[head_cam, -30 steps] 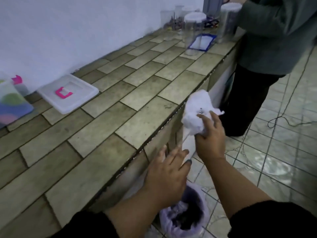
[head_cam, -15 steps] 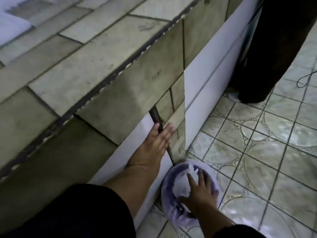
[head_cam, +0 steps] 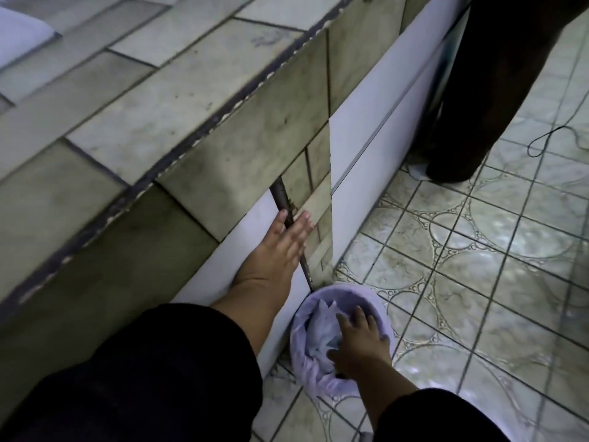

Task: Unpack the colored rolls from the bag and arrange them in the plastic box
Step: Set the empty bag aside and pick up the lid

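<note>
A crumpled white plastic bag [head_cam: 320,330] lies inside a small bin lined with lilac plastic [head_cam: 381,309] on the floor beside the counter. My right hand [head_cam: 358,342] is down in the bin with spread fingers pressing on the bag. My left hand [head_cam: 280,247] rests flat with straight fingers against the white cabinet front under the counter. No colored rolls and no box body are in view.
The tiled counter [head_cam: 153,100] runs across the upper left, with a corner of a white lid [head_cam: 19,36] at its far left edge. Another person's dark-trousered legs [head_cam: 484,90] stand at the upper right. A thin cable [head_cam: 554,135] lies on the patterned floor tiles.
A second ago my right hand held the white bag up at the counter edge. It has since gone down into the bin with the bag, and my view has dropped toward the floor.
</note>
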Tool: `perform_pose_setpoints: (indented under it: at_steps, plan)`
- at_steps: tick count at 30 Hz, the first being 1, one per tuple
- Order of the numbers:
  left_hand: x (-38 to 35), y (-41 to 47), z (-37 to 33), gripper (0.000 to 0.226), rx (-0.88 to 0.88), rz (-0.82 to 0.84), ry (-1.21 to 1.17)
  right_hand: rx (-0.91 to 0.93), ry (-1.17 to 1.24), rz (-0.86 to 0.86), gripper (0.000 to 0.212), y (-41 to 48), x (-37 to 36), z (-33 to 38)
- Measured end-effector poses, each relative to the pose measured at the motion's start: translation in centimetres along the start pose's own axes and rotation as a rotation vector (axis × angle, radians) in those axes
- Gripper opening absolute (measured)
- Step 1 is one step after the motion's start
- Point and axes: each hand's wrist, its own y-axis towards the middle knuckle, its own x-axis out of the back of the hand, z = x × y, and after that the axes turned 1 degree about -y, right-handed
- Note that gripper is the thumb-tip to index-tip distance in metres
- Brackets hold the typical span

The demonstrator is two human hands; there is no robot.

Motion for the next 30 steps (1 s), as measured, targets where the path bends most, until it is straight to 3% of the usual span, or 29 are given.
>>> perform_pose_setpoints:
  at_steps: [3,7,9,11,14,17,20,24,27,30]
  plan:
    - [1.0,-0.4,0.1,0.057,-0.003,0.078,-0.166,0.015,0.026,-0.073,0.064,-1.0,1.6,0.3]
    - [6.3,-1.4,2.3,0.057,-0.037,0.223,-0.605,0.010,0.100,-0.258,0.037,-3.3,7.4,1.2]
    - [9.7,-2.8,5.3,0.043,-0.095,0.111,-0.839,0.012,0.211,-0.414,0.028,-5.1,12.1,2.4]
    - [12.7,-4.7,9.6,0.037,-0.106,-0.130,-1.014,0.025,0.425,-0.626,0.022,-7.4,17.5,4.4]
    - [13.6,-8.5,18.1,0.040,0.066,-0.453,-1.169,0.088,0.831,-0.962,0.017,-11.2,25.8,8.9]
    - [9.4,-13.0,25.6,0.041,0.311,-0.566,-1.215,0.290,0.932,-1.120,0.017,-15.4,32.1,15.0]
    - [2.0,-17.5,29.8,0.046,0.542,-0.456,-1.247,0.512,0.836,-1.114,0.021,-18.9,34.4,22.5]
    - [-7.0,-22.9,29.7,0.050,0.798,-0.311,-1.288,0.715,0.405,-0.888,0.033,-21.0,30.9,31.3]
    - [-11.4,-25.0,27.7,0.056,0.891,-0.163,-1.295,0.726,0.069,-0.666,0.052,-20.3,27.6,35.0]
    - [-14.5,-25.3,25.8,0.066,0.940,0.003,-1.293,0.654,-0.112,-0.505,0.062,-18.7,26.3,36.5]
